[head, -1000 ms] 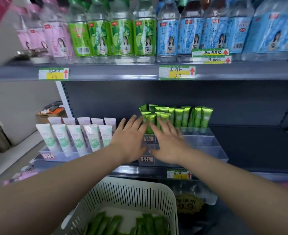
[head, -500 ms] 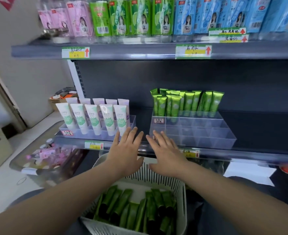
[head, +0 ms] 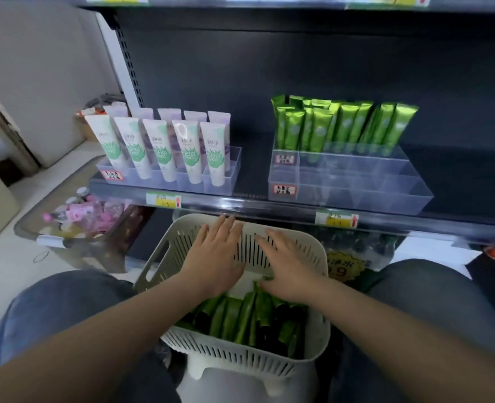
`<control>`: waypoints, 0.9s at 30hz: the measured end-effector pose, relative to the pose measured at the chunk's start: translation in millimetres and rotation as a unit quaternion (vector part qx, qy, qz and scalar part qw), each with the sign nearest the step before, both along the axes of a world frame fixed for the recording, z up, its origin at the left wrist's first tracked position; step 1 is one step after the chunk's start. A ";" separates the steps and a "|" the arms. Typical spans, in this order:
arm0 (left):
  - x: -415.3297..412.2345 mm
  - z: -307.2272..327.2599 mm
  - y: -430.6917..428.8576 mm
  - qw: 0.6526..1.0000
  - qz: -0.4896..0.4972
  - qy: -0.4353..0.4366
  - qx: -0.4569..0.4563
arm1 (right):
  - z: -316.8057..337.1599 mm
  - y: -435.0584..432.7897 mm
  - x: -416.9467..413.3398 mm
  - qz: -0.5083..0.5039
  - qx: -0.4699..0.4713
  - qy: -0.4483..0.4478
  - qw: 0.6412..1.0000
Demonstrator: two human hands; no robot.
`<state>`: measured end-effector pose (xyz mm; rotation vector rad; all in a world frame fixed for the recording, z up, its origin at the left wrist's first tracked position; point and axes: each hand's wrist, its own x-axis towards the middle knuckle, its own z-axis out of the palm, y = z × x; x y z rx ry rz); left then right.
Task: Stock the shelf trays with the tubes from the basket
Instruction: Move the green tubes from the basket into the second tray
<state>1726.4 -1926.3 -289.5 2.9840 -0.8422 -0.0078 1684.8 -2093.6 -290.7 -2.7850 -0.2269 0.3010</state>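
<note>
The left hand (head: 214, 257) and right hand (head: 287, 266) hover flat, fingers straight, holding nothing, over glossy green tubes (head: 246, 315) lying in the white basket (head: 240, 356) below the clear tray (head: 356, 184), whose handwritten labels are unreadable.

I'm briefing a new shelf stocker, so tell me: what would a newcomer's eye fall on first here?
Two open hands, left hand and right hand, spread over a white slotted basket at bottom centre holding loose green tubes. On the shelf above, upright green tubes fill only the back of the clear tray at right; white tubes stand at left.
</note>
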 end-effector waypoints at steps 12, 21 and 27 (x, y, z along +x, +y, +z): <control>26.9 -44.7 10.6 0.990 0.025 0.134 -0.039 | -51.7 1.1 18.8 -0.014 0.018 0.090 0.996; 55.5 -80.7 0.7 0.969 0.081 0.234 0.029 | -98.4 3.7 44.1 -0.020 0.018 0.182 0.983; 71.9 -111.7 -8.8 0.952 0.123 0.277 0.043 | -127.3 11.0 56.3 -0.030 -0.002 0.208 0.978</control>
